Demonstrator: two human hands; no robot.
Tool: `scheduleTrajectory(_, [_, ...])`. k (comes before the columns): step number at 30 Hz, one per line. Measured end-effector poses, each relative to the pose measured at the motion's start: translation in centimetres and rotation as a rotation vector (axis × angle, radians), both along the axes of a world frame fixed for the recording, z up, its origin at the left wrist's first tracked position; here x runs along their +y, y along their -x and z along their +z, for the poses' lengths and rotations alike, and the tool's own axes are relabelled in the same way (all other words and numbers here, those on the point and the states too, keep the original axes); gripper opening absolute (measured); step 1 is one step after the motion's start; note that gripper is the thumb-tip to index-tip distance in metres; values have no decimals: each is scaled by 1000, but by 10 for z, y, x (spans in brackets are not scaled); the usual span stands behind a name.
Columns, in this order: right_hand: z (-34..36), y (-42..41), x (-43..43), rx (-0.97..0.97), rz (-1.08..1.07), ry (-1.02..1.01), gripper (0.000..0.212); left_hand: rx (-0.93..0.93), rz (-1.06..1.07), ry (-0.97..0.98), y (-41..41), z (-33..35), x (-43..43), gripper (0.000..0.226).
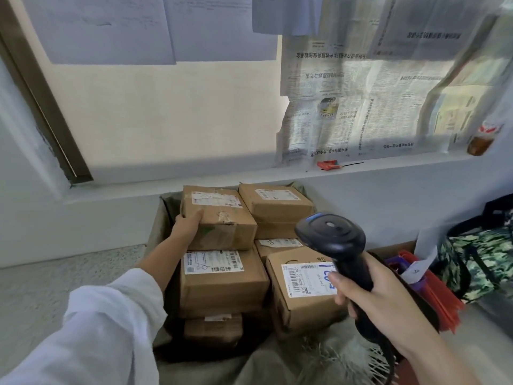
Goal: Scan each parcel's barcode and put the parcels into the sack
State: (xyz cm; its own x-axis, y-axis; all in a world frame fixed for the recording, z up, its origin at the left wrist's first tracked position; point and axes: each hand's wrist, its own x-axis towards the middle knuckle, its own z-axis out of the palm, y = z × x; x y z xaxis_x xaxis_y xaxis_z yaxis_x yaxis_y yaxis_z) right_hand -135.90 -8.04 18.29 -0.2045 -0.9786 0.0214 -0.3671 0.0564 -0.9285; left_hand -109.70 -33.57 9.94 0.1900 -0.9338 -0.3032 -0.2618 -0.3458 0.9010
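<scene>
Head view: the left hand (186,225) grips the left end of the top parcel (225,218), thumb laid on its upper face, the other fingers curled round the side and partly hidden. This parcel sits at the top of the left stack inside the open olive sack (163,215), above a labelled parcel (222,282); contact between the two cannot be confirmed. More boxes fill the sack beside them. The right hand (384,298) holds the black barcode scanner (333,240), fingers wrapped tightly round its handle, head directed toward the stacks
</scene>
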Motion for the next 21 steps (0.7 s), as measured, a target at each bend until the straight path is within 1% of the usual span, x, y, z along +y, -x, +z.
scheduleTrajectory(1, [-1, -1, -1, -7, -1, -10, 12, 54, -11, -14, -3, -2, -3, 85])
scheduleTrajectory(2, [-1, -2, -2, -12, -1, -20, 12, 104, -17, -34, -8, -11, -11, 96])
scheduleTrajectory(3, [-1, -4, -4, -15, 1, -27, 11, 132, -17, -53, -15, -22, -20, 109])
scheduleTrajectory(4, [-1, -6, -5, -16, 6, -32, 10, 152, -19, -64, -19, -28, -21, 116])
scheduleTrajectory(5, [0, -10, -6, -14, 12, -37, 10, 171, -32, -55, -21, -29, -17, 111])
scheduleTrajectory(7, [0, -18, -6, -8, 25, -39, 11, 153, -90, 0, -14, 1, 22, 77])
scheduleTrajectory(8, [0, -24, -5, -10, 32, -36, 11, 107, -128, 43, -12, 12, 38, 64])
scheduleTrajectory(11, [0, -49, 1, -39, 58, -26, 10, -65, -231, 99, -31, 25, 81, 42])
scheduleTrajectory(13, [2, -72, 6, -44, 90, -5, 8, -183, -354, 134, -59, 34, 111, 38])
scheduleTrajectory(15, [7, -101, 12, 1, 127, 15, 8, -242, -443, 129, -98, 41, 142, 41])
scheduleTrajectory(18, [9, -154, 22, 7, 210, 30, 8, -290, -471, 81, -161, 46, 190, 47])
scheduleTrajectory(21, [6, -213, 37, -23, 299, 33, 11, -457, -445, 86, -226, 47, 238, 48])
